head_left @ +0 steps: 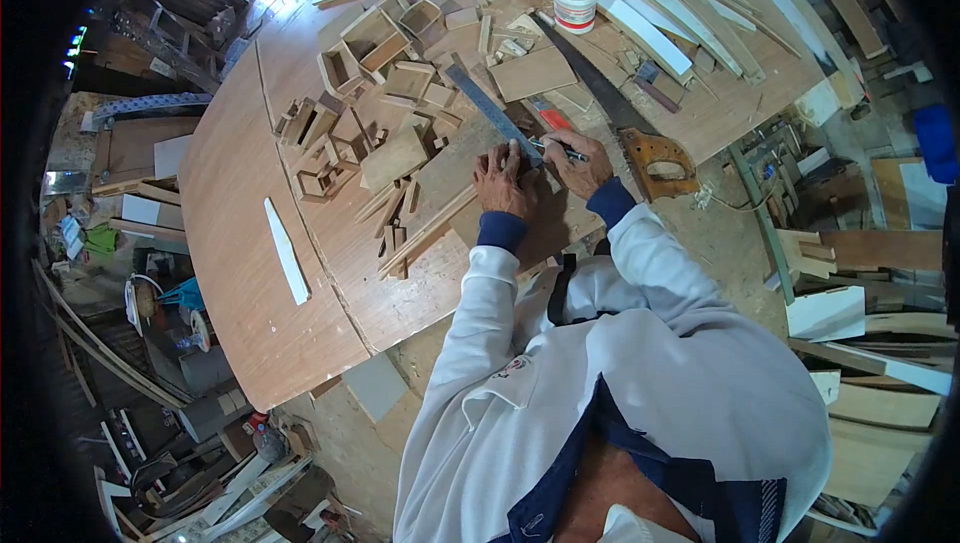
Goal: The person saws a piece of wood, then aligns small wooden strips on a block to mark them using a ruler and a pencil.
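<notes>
My left hand (505,183) is closed, its fingers pressing on the lower end of a steel ruler (480,101), which slants away up the bench. Whether a stock is fixed to that end is hidden under the fingers. Close beside it, my right hand (580,165) is pinched around a slim pen (570,153), its tip near the ruler's edge. A red-orange item (553,119) lies just beyond the right hand. The handsaw (655,158) rests to the right, its wooden handle at the bench edge. Thin wood strips (435,228) lie left of my left hand.
Small wooden boxes (375,38) and offcuts crowd the bench (240,273). A white tub (575,5) holding sticks stands at the back, near long boards (650,38). One pale tapered piece (287,251) lies at left. Stacked timber (880,403) fills the right floor.
</notes>
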`<act>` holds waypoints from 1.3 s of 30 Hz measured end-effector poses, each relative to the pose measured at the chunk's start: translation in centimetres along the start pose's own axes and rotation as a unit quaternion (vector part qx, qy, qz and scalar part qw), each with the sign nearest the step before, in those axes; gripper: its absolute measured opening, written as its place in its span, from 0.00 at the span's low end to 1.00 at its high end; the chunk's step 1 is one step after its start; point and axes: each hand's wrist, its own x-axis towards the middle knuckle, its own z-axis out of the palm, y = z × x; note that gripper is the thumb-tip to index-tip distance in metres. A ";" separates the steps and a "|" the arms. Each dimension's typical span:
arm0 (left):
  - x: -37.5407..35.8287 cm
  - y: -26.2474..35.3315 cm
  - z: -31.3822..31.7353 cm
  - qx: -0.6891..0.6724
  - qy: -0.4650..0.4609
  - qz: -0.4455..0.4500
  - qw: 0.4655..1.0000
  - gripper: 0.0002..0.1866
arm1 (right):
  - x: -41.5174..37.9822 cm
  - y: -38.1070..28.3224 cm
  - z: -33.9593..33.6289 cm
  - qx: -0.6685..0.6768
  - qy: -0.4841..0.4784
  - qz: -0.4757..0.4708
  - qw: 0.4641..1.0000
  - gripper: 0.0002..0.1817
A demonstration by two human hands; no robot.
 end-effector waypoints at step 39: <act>-0.1 -0.3 0.3 0.006 0.012 0.007 1.000 0.29 | -0.1 0.5 -0.1 0.004 0.010 -0.007 1.000 0.14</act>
